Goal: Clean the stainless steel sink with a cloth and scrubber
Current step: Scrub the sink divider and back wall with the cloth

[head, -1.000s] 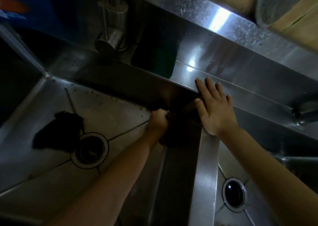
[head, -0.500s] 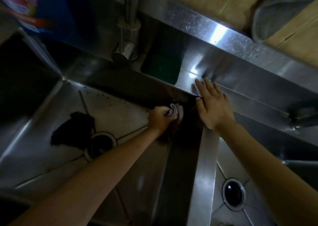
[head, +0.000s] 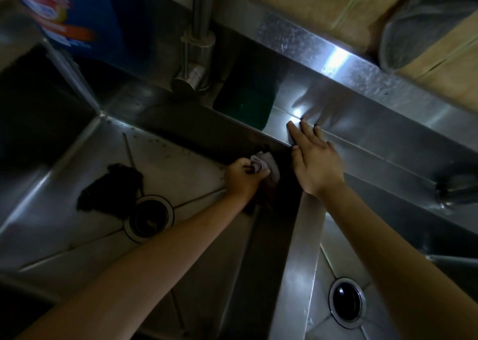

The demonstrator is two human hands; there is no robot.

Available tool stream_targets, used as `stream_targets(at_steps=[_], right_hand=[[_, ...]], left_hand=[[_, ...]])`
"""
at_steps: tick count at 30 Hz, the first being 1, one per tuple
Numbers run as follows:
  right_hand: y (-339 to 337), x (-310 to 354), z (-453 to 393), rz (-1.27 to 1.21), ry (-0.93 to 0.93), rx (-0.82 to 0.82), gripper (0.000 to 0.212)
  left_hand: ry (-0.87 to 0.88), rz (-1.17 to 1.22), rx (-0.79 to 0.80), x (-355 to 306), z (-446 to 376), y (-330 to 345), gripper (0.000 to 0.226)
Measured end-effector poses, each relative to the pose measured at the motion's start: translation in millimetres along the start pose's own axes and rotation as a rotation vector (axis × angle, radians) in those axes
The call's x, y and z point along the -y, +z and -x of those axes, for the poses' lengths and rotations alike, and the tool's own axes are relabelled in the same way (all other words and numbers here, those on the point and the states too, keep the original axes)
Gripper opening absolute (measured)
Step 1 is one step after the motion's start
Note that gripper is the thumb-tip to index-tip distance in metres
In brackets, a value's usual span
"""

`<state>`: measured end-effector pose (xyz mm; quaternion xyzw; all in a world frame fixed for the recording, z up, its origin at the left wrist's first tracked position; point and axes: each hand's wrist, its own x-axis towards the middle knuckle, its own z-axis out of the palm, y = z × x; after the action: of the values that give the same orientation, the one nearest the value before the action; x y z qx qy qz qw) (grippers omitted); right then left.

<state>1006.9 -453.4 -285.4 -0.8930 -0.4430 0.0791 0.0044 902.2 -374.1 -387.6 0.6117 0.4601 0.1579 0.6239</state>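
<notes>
A double stainless steel sink (head: pixel 300 262) fills the view. My left hand (head: pixel 243 178) grips a crumpled grey cloth (head: pixel 266 165) against the far right corner of the left basin. My right hand (head: pixel 314 161) lies flat with straight fingers on the divider where it meets the back ledge. A dark scrubber (head: pixel 111 191) lies on the left basin floor beside the drain (head: pixel 148 219). A dark green pad (head: pixel 244 106) sits on the back ledge.
A steel faucet (head: pixel 198 55) stands at the back above the left basin. A blue packet (head: pixel 64 16) leans at the far left. The right basin has its own drain (head: pixel 346 302). Sacks (head: pixel 323 5) line the wall behind the sink.
My left hand has lifted the cloth higher in the basin corner, so the cloth now shows above the fist. The view has shifted; my right hand stays on the divider.
</notes>
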Motion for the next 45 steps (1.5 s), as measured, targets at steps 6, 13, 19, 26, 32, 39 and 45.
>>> stream_targets(at_steps=[6,13,19,26,32,39,45], right_hand=[[1.5,-0.5,-0.1,-0.011,-0.003,-0.03,0.059],[3.6,-4.2,-1.3,-0.03,-0.016,-0.038,0.063],[-1.7,-12.7,2.0,-0.067,-0.062,0.037,0.06],[-4.2,-30.1,18.5,-0.005,-0.039,0.01,0.062],[-1.7,-31.8,16.8,-0.03,-0.034,0.021,0.061],[-4.2,-30.6,13.3,0.032,-0.021,0.064,0.063],[-0.5,-30.8,14.7,-0.019,-0.021,0.035,0.063]], left_hand=[[-0.054,-0.01,0.002,0.6,-1.3,7.1,0.025],[-0.077,-0.088,0.069,-2.6,-6.1,7.7,0.03],[-0.003,-0.043,0.045,-5.0,-0.1,-2.2,0.025],[-0.033,0.103,0.099,-8.0,10.7,-1.3,0.04],[0.11,0.128,0.331,-5.4,19.6,-10.4,0.074],[0.228,0.182,0.171,-22.0,28.6,-2.3,0.07],[0.123,0.212,-0.023,-20.4,20.4,20.1,0.052]])
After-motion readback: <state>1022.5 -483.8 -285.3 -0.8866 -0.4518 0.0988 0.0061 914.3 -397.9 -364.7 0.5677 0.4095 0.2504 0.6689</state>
